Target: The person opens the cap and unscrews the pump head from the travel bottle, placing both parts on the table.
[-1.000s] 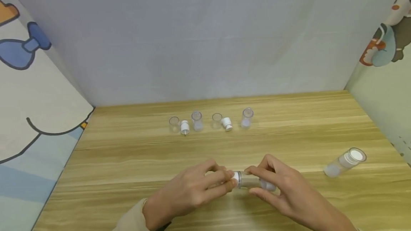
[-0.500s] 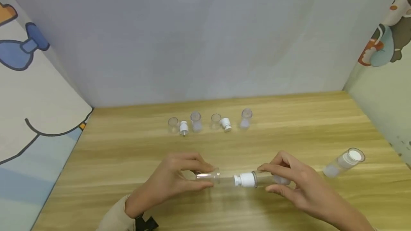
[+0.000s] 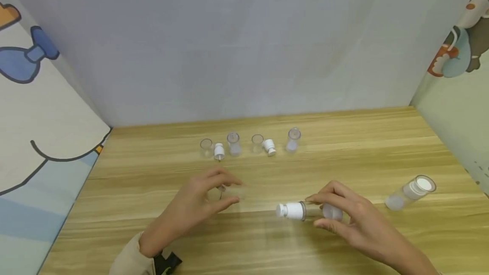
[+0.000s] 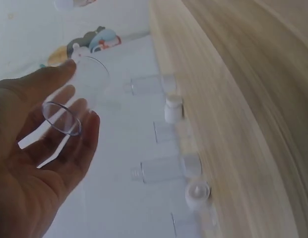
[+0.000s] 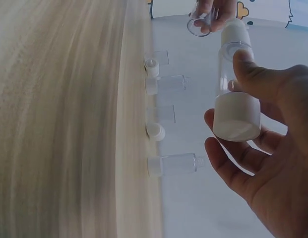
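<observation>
My left hand (image 3: 200, 196) pinches a clear plastic cap (image 4: 89, 82) between thumb and fingertips. This cap is hollow, with both rims showing in the left wrist view. On the right, my right hand (image 3: 353, 215) holds a small clear pump bottle (image 3: 313, 211) lying sideways in the head view. Its white pump head (image 3: 294, 211) is fitted on the neck and points left. Thumb and fingers wrap the bottle's body near its white base (image 5: 236, 116). A gap of tabletop separates the cap from the pump head.
Along the back of the wooden table (image 3: 153, 160) stand clear caps (image 3: 206, 147), clear bottles (image 3: 234, 144) and white pump heads (image 3: 269, 147). One bottle with a white pump and clear cap (image 3: 410, 192) stands at the right. A pale wall (image 3: 244, 54) rises behind.
The left hand has drawn the clear cap off the pump head and carried it left and farther back. The right hand has shifted slightly right with the bottle.
</observation>
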A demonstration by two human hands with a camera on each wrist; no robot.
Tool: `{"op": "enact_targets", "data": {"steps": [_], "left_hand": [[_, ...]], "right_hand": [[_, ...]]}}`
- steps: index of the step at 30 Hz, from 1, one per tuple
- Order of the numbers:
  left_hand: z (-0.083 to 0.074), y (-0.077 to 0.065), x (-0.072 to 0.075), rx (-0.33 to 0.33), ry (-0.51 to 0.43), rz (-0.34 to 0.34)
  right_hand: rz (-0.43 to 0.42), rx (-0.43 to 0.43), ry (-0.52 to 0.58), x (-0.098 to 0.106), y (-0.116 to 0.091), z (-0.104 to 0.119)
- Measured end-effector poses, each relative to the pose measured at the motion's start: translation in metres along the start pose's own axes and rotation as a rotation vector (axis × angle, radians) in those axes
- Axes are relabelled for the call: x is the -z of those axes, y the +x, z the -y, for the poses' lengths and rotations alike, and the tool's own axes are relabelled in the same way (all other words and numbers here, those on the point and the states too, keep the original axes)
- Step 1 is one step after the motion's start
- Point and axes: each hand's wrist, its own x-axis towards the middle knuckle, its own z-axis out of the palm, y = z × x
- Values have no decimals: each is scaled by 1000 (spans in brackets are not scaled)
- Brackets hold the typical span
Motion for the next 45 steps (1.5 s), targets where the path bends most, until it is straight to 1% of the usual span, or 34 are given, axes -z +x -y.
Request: {"op": "enact_targets", "data": {"steps": [3, 5, 8, 12, 15, 21, 24, 27, 30, 34, 35, 37, 41, 45], "left_hand": [[5, -2, 5, 52, 133, 6], [9, -3, 8, 71, 211, 8], [17, -3, 11, 45, 299, -14], [31, -1, 13, -30, 396, -64], [40, 0, 14, -29, 452, -76], [57, -2, 15, 54, 553, -38], [65, -2, 13, 77, 619, -11], [73, -3, 11, 98, 682, 22], [76, -2, 8, 127, 712, 59], [79, -2, 5, 163, 720, 94], [80, -2, 4, 168, 722, 98], [81, -1, 4, 175, 725, 101], [83, 0, 4, 180, 731, 107], [85, 1, 4, 183, 735, 123]], "right_hand": [[4, -13, 12, -1, -1, -1], [2, -21, 20, -2, -1, -2], [-2, -44, 44, -4, -3, -2], [15, -76, 75, -8, -5, -3], [39, -88, 98, -10, -8, -5], [58, -83, 131, -14, -11, -6], [60, -67, 134, -15, -11, -6], [66, -73, 146, -15, -12, -6], [67, -74, 155, -16, -12, -6], [69, -76, 168, -18, -11, -6], [66, -65, 164, -18, -10, -6], [72, -73, 168, -18, -10, -6], [69, -54, 159, -19, -9, -6], [73, -66, 156, -19, -10, -7]]}}
